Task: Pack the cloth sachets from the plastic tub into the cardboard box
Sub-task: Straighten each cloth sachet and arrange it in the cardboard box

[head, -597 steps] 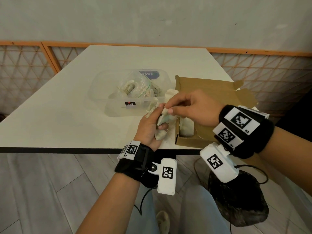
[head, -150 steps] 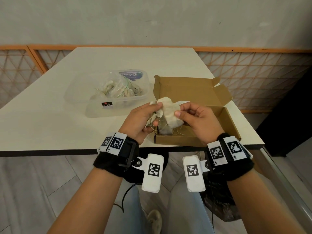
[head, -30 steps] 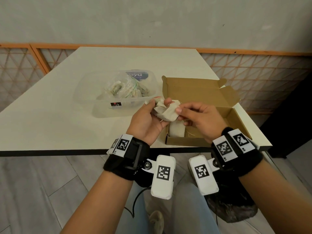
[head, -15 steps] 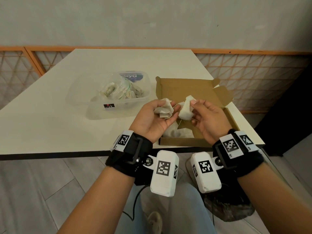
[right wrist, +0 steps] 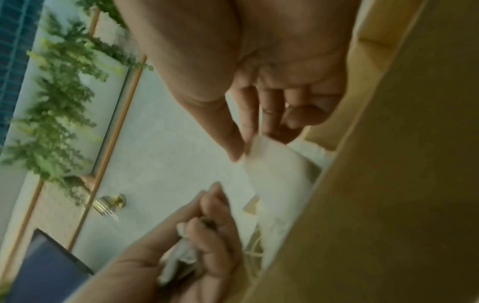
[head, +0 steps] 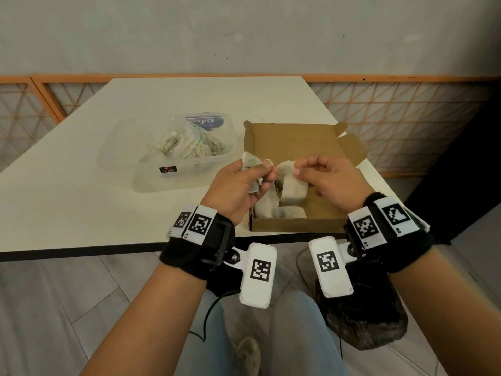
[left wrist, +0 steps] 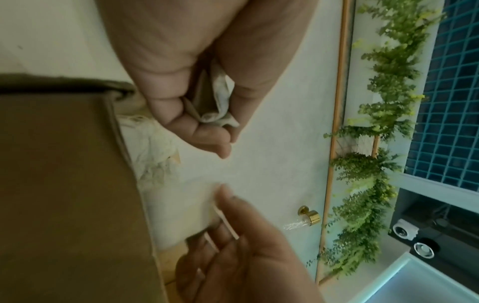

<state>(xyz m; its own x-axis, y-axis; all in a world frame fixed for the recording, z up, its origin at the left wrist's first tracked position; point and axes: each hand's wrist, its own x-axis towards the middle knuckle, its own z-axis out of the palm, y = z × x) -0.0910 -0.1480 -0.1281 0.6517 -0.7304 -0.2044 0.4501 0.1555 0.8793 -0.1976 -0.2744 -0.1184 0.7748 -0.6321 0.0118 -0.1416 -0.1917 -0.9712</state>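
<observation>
A clear plastic tub [head: 122, 158] on the white table holds a bag of cloth sachets [head: 184, 145]. To its right stands the open cardboard box [head: 298, 142], with sachets [head: 271, 210] lying in its near left corner. My left hand [head: 260, 175] grips a crumpled sachet [head: 250, 161] [left wrist: 215, 102] just left of the box. A second pale sachet [head: 291, 185] [right wrist: 274, 170] hangs over the box, pinched by its top between thumb and fingers of my right hand [head: 298, 169]. Thin strings run between the two sachets.
The box sits at the table's [head: 81, 199] near right corner, close to the front edge. On the floor under that corner lies a dark bag [head: 363, 316]. An orange lattice railing [head: 406, 118] runs behind the table. My legs are below the edge.
The hands have drawn a little apart, each keeping its own sachet. The right hand's sachet now hangs lower over the box.
</observation>
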